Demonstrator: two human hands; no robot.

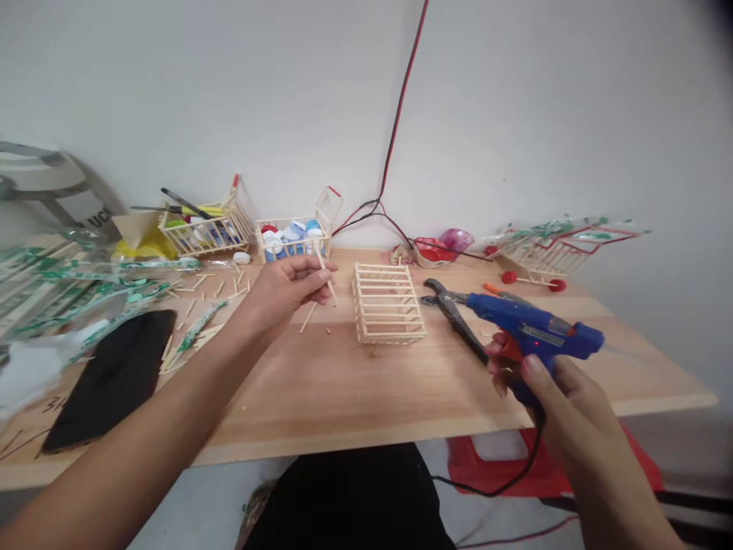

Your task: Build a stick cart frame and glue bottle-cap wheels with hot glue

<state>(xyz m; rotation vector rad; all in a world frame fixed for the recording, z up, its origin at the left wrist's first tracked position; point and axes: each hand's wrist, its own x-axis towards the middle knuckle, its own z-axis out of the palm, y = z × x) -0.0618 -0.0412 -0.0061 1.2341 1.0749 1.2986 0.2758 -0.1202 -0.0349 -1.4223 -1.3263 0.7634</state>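
My left hand (pixel 283 292) pinches a short wooden stick (pixel 327 276) between thumb and fingers, held above the wooden table (pixel 343 389) just left of a small stick-built cage (pixel 388 313). My right hand (pixel 558 397) grips a blue hot glue gun (pixel 535 328) by its handle, a finger on the orange trigger, nozzle pointing left toward the cage. The gun hovers near the table's front right. Black pliers (pixel 455 315) lie on the table between the cage and the gun.
Two stick baskets with bottle caps (pixel 292 237) and tools (pixel 200 225) stand at the back. Loose sticks (pixel 198 294) and plastic wrappers (pixel 85 286) litter the left. A black phone (pixel 108 378) lies front left. A stick cart with red wheels (pixel 538 263) sits back right. Red-black wires (pixel 395 137) hang down the wall.
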